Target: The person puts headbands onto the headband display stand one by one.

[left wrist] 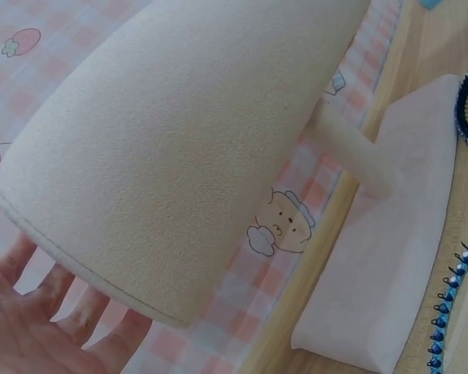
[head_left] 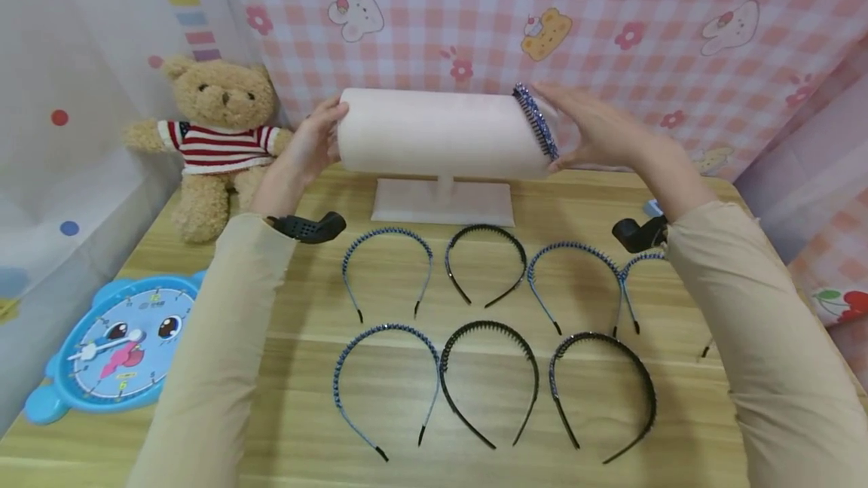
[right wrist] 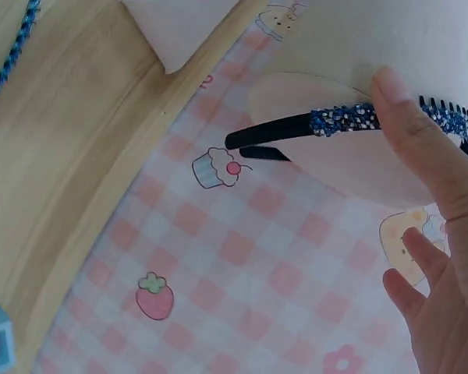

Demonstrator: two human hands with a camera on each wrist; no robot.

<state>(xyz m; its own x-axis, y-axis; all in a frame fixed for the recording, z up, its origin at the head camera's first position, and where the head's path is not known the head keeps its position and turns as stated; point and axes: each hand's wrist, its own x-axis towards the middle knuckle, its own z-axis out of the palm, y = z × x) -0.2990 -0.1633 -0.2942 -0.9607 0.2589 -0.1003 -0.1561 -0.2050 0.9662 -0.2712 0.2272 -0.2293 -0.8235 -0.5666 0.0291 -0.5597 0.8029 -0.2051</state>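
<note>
A white padded cylinder stand (head_left: 434, 130) lies level on its post. Near its right end sits a headband (head_left: 536, 123) with blue glitter and comb teeth, its black tips projecting past the cylinder in the right wrist view. My right hand (head_left: 600, 123) holds this headband, one digit lying across the glitter (right wrist: 343, 119) and two other fingers apart from it. At the opposite end, my left hand (head_left: 315, 141) rests its extended fingers (left wrist: 82, 319) against the cylinder's rim. Part of the right hand's grip is hidden behind the cylinder.
Two rows of headbands lie on the wooden table, among them a blue one (head_left: 388, 232) and a black one (head_left: 488, 326). A teddy bear (head_left: 220, 130) sits at the back left. A blue toy clock (head_left: 61, 367) lies near my left sleeve. The stand's base (head_left: 441, 205) rests behind the headbands.
</note>
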